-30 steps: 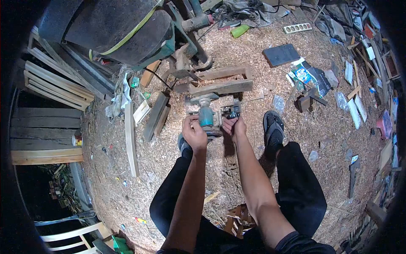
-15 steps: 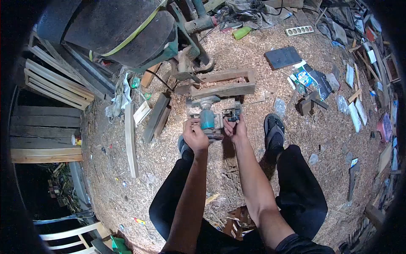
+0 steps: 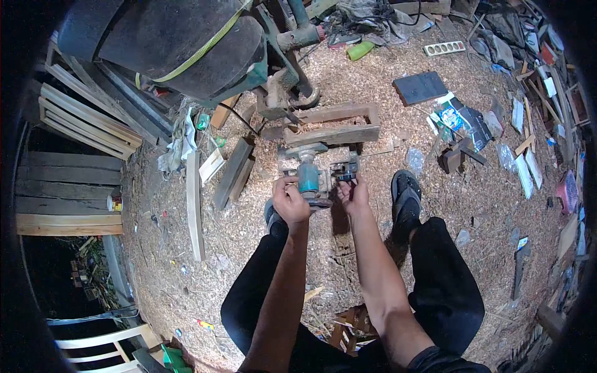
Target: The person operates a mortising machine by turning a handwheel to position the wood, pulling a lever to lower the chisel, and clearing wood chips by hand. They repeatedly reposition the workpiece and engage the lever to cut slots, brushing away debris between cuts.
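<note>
A teal machine (image 3: 308,178) with a worn metal frame stands on the ground between the feet. My left hand (image 3: 290,199) is at its left side, the fingers curled against the teal body. On the right, my right hand (image 3: 353,191) has its fingers bent around a small black part (image 3: 346,173) of the machine. Just beyond it lies a wooden box frame (image 3: 336,134) with shavings inside.
A large dark drum-like machine (image 3: 180,46) with a yellow-green strap stands at upper left. Wooden pieces (image 3: 194,205) lie left of the hands. A dark board (image 3: 420,87) and a white power strip (image 3: 444,48) are at upper right. Shavings cover the ground.
The whole view has shifted slightly, with the scene a little further right. My right hand's fingers have drawn together at the black part. My left hand stays at the teal body.
</note>
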A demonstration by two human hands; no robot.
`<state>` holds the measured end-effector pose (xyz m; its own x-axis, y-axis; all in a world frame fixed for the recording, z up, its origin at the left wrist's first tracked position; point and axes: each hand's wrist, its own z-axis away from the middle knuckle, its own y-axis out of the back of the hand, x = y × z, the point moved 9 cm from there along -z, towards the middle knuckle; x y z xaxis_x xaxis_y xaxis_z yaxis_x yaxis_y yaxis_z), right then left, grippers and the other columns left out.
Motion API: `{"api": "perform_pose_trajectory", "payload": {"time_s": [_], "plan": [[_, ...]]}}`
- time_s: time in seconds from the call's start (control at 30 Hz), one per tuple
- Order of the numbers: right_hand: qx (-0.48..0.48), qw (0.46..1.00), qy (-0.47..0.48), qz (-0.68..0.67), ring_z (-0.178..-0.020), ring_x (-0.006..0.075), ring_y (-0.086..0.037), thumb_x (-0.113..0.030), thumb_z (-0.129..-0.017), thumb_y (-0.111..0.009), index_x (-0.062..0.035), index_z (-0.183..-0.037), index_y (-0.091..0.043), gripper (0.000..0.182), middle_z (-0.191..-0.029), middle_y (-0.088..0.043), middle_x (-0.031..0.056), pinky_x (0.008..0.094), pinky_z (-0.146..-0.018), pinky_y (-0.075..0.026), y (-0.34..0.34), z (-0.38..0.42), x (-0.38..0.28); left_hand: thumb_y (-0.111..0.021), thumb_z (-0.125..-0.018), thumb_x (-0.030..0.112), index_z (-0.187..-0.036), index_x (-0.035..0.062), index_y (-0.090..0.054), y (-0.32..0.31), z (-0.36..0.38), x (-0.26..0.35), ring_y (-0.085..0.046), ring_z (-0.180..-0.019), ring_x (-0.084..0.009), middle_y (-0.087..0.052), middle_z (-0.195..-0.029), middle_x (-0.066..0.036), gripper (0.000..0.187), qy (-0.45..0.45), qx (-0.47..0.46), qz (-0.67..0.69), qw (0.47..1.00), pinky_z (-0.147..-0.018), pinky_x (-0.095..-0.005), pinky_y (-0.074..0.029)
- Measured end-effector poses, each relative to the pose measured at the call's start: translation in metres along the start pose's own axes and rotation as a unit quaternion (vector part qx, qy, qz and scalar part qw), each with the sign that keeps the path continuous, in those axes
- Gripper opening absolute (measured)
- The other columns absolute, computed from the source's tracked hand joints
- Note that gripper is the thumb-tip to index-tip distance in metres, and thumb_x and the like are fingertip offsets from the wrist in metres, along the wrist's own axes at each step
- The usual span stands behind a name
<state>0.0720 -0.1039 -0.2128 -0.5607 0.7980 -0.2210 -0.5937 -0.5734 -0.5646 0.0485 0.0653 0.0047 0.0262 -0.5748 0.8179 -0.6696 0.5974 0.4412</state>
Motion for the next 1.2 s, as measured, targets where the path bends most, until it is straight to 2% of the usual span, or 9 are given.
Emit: {"api": "perform_pose_trajectory", "payload": {"time_s": [0.07,0.2,0.37,0.5,0.6,0.77,1.0,1.1,1.2], "plan": [[0.039,0.998,0.001,0.046,-0.071,0.0210,-0.068,-0.052,-0.100,-0.048,-0.0018,-0.109,-0.056,0.051,-0.085,-0.068,0.0140,0.0302,-0.050,-0.048,0.003,0.004,-0.004,-0.041,-0.084,0.005,-0.085,-0.0020,-0.064,0.001,0.000,0.002,-0.046,-0.066,-0.0137,-0.054,-0.075,-0.005,0.024,-0.003,0.003,-0.003,1.000,-0.064,-0.0277,-0.039],[0.100,0.926,0.269,0.244,-0.057,0.0208,-0.064,-0.052,-0.098,-0.050,0.0003,-0.093,-0.061,0.054,-0.075,-0.066,0.0144,0.0295,-0.044,-0.047,-0.001,0.011,-0.033,-0.041,-0.084,0.005,-0.085,-0.0019,-0.064,0.001,0.000,0.005,-0.047,-0.066,-0.0138,-0.054,-0.075,-0.006,0.024,-0.006,0.006,0.001,1.000,-0.063,-0.0282,-0.039],[-0.057,0.990,-0.056,-0.120,-0.050,0.0156,-0.053,-0.041,-0.102,-0.042,-0.0061,-0.079,-0.053,0.043,-0.068,-0.058,0.0071,0.0267,-0.042,-0.043,0.049,-0.057,0.025,-0.042,-0.084,0.006,-0.085,-0.0019,-0.064,0.001,0.003,0.001,-0.047,-0.067,-0.0143,-0.055,-0.077,-0.006,0.024,0.004,0.003,-0.001,1.000,-0.064,-0.0289,-0.040],[0.060,0.950,0.292,0.087,-0.065,0.0149,-0.060,-0.031,-0.101,-0.053,-0.0004,-0.091,-0.059,0.032,-0.085,-0.063,0.0082,0.0298,-0.051,-0.050,0.004,0.026,-0.048,-0.044,-0.081,0.004,-0.083,-0.0020,-0.063,0.002,0.000,0.007,-0.057,-0.075,-0.0321,-0.059,-0.082,-0.017,0.020,0.020,-0.004,-0.008,1.000,-0.070,-0.0392,-0.046],[0.062,0.863,0.441,0.238,-0.073,0.0153,-0.064,-0.030,-0.099,-0.058,0.0019,-0.102,-0.061,0.032,-0.092,-0.065,0.0104,0.0317,-0.058,-0.056,-0.014,0.032,-0.054,-0.042,-0.083,0.007,-0.084,-0.0015,-0.065,0.002,0.000,0.009,-0.048,-0.067,-0.0153,-0.055,-0.077,-0.006,0.025,-0.006,0.010,0.006,1.000,-0.065,-0.0292,-0.041],[-0.034,0.999,0.012,-0.033,-0.078,0.0274,-0.070,-0.055,-0.099,-0.045,0.0055,-0.120,-0.050,0.064,-0.099,-0.067,0.0195,0.0289,-0.062,-0.058,0.007,-0.027,0.004,-0.042,-0.083,0.007,-0.084,-0.0013,-0.066,0.002,0.001,0.004,-0.048,-0.066,-0.0159,-0.055,-0.075,-0.007,0.025,-0.005,0.016,-0.008,1.000,-0.064,-0.0293,-0.040],[-0.035,0.997,0.034,-0.053,-0.084,0.0204,-0.070,-0.052,-0.103,-0.036,0.0034,-0.115,-0.052,0.059,-0.097,-0.068,0.0174,0.0296,-0.056,-0.051,-0.009,0.003,0.001,-0.042,-0.083,0.008,-0.084,-0.0019,-0.066,0.003,0.001,0.004,-0.047,-0.065,-0.0151,-0.053,-0.074,-0.006,0.026,-0.004,0.011,-0.018,1.000,-0.062,-0.0293,-0.039],[-0.139,0.974,-0.130,-0.124,-0.067,0.0180,-0.060,-0.054,-0.101,-0.034,0.0021,-0.106,-0.055,0.060,-0.090,-0.068,0.0141,0.0272,-0.051,-0.045,0.005,-0.042,0.036,-0.042,-0.083,0.009,-0.084,-0.0025,-0.066,0.002,0.001,0.003,-0.046,-0.064,-0.0147,-0.053,-0.073,-0.006,0.026,0.000,0.003,-0.014,1.000,-0.061,-0.0295,-0.039],[-0.094,0.989,-0.085,-0.069,-0.060,0.0172,-0.056,-0.062,-0.099,-0.029,0.0019,-0.097,-0.057,0.070,-0.080,-0.064,0.0117,0.0279,-0.049,-0.044,-0.004,-0.032,0.028,-0.043,-0.080,0.006,-0.081,-0.0008,-0.063,0.001,0.002,0.000,-0.059,-0.078,-0.0337,-0.060,-0.083,-0.018,0.021,0.022,-0.013,-0.011,1.000,-0.075,-0.0402,-0.047]]}}
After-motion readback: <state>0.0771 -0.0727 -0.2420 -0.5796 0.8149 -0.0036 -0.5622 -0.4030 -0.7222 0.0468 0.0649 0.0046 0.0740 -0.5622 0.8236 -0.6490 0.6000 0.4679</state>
